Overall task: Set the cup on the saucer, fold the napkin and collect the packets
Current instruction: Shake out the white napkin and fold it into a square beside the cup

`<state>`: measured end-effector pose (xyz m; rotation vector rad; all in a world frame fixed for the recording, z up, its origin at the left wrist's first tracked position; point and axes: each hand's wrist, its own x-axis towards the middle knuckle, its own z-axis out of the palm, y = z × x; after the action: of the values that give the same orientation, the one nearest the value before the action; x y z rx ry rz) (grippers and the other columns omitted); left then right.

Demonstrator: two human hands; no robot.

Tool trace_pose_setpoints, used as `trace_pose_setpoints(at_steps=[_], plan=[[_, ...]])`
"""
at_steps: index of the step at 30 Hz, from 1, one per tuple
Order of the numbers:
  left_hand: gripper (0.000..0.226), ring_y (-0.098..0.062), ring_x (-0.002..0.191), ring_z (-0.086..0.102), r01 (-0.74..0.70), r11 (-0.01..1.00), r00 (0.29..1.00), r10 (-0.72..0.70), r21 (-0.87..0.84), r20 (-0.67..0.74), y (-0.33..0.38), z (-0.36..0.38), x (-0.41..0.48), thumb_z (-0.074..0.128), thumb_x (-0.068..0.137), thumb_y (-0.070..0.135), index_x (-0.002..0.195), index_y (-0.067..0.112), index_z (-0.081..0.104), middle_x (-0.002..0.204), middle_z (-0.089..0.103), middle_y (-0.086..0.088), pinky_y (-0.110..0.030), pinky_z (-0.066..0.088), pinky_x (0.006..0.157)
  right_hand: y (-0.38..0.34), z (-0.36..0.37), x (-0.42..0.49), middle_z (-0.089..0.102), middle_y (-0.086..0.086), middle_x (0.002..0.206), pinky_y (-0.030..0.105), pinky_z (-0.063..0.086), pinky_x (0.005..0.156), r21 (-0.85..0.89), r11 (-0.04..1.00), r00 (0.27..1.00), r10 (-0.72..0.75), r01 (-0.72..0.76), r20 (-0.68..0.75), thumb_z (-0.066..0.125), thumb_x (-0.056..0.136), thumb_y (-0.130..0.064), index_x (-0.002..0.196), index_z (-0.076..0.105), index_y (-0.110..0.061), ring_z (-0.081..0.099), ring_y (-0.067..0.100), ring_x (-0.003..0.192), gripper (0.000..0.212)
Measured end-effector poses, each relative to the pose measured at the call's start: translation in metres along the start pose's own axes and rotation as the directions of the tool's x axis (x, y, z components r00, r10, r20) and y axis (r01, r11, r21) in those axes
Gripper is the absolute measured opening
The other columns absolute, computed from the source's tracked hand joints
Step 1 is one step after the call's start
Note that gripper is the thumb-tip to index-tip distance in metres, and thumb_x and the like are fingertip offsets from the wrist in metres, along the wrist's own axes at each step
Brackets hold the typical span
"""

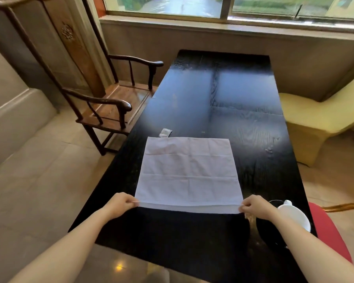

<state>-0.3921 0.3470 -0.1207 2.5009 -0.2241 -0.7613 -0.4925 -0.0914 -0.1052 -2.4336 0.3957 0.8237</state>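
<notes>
A white napkin (188,172) lies spread flat on the black table (243,94), creased in a grid. My left hand (121,203) pinches its near left corner and my right hand (255,207) pinches its near right corner, the near edge lifted slightly. A white cup (294,215) sits on a dark saucer (274,235) just right of my right forearm, partly hidden by the arm. A small white packet (165,132) lies just beyond the napkin's far left corner.
A wooden armchair (110,103) stands at the table's left side. A yellow seat (319,119) is on the right, and a red chair (329,231) is near my right arm. A window sill runs behind the table's far end.
</notes>
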Motion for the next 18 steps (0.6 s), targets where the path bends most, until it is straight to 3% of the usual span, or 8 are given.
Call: trace_pose_setpoints(at_steps=[3, 5, 9, 11, 14, 16, 18], plan=[[0.022, -0.011, 0.097, 0.061, 0.052, 0.989, 0.997, -0.059, -0.141, -0.042, 0.007, -0.015, 0.019, 0.064, 0.086, 0.022, 0.106, 0.014, 0.070, 0.108, 0.070, -0.002, -0.026, 0.044, 0.090, -0.003, -0.020, 0.013, 0.054, -0.001, 0.060, 0.024, 0.039, 0.060, 0.121, 0.992, 0.995, 0.040, -0.029, -0.086, 0.065, 0.085, -0.028, 0.065, 0.065, -0.008, 0.051, 0.012, 0.059, 0.027], [0.019, -0.010, 0.093, 0.061, 0.074, 0.955, 0.992, -0.099, -0.286, -0.076, 0.013, -0.027, 0.037, 0.064, 0.086, 0.023, 0.102, 0.016, 0.071, 0.102, 0.070, 0.000, -0.028, 0.045, 0.087, -0.008, -0.035, 0.024, 0.059, -0.004, 0.061, 0.025, 0.042, 0.061, 0.268, 0.963, 0.988, 0.055, -0.015, -0.144, 0.069, 0.082, -0.026, 0.062, 0.066, -0.016, 0.056, 0.012, 0.063, 0.023], [0.010, -0.011, 0.090, 0.063, 0.095, 0.830, 0.984, -0.161, -0.550, -0.073, 0.028, -0.055, 0.080, 0.060, 0.088, 0.026, 0.091, 0.023, 0.069, 0.094, 0.067, 0.005, -0.026, 0.049, 0.071, -0.025, -0.062, 0.048, 0.067, 0.003, 0.080, 0.020, 0.046, 0.053, 0.576, 0.817, 0.959, 0.145, 0.022, -0.242, 0.071, 0.080, -0.026, 0.082, 0.069, -0.014, 0.064, 0.015, 0.075, 0.012], [0.016, -0.011, 0.089, 0.063, 0.085, 0.766, 0.977, -0.190, -0.638, -0.099, 0.034, -0.066, 0.107, 0.060, 0.089, 0.025, 0.101, 0.019, 0.068, 0.095, 0.067, 0.005, -0.024, 0.049, 0.065, -0.036, -0.077, 0.067, 0.066, 0.001, 0.087, 0.020, 0.045, 0.053, 0.667, 0.741, 0.938, 0.173, 0.076, -0.299, 0.070, 0.081, -0.027, 0.087, 0.066, -0.017, 0.063, 0.013, 0.079, 0.012], [0.024, -0.013, 0.087, 0.061, 0.084, 0.697, 0.953, -0.266, -0.712, -0.148, 0.043, -0.075, 0.152, 0.062, 0.087, 0.024, 0.110, 0.016, 0.066, 0.095, 0.065, 0.003, -0.026, 0.048, 0.064, -0.049, -0.093, 0.105, 0.065, 0.006, 0.096, 0.031, 0.050, 0.062, 0.699, 0.703, 0.893, 0.223, 0.132, -0.392, 0.063, 0.086, -0.030, 0.094, 0.065, -0.014, 0.061, 0.018, 0.084, 0.018], [0.023, -0.014, 0.083, 0.062, 0.095, 0.681, 0.934, -0.314, -0.726, -0.172, 0.046, -0.078, 0.184, 0.063, 0.087, 0.023, 0.107, 0.014, 0.068, 0.091, 0.067, 0.003, -0.027, 0.048, 0.060, -0.056, -0.097, 0.135, 0.066, 0.013, 0.098, 0.045, 0.054, 0.075, 0.677, 0.725, 0.860, 0.257, 0.130, -0.440, 0.059, 0.089, -0.028, 0.094, 0.065, -0.008, 0.062, 0.026, 0.088, 0.022], [0.021, -0.019, 0.084, 0.066, 0.102, 0.684, 0.927, -0.329, -0.723, -0.180, 0.044, -0.077, 0.213, 0.065, 0.085, 0.020, 0.104, 0.014, 0.070, 0.095, 0.071, -0.004, -0.033, 0.054, 0.065, -0.061, -0.096, 0.163, 0.066, 0.018, 0.096, 0.048, 0.052, 0.081, 0.647, 0.756, 0.830, 0.298, 0.095, -0.471, 0.055, 0.091, -0.029, 0.090, 0.065, -0.004, 0.062, 0.031, 0.086, 0.026]])
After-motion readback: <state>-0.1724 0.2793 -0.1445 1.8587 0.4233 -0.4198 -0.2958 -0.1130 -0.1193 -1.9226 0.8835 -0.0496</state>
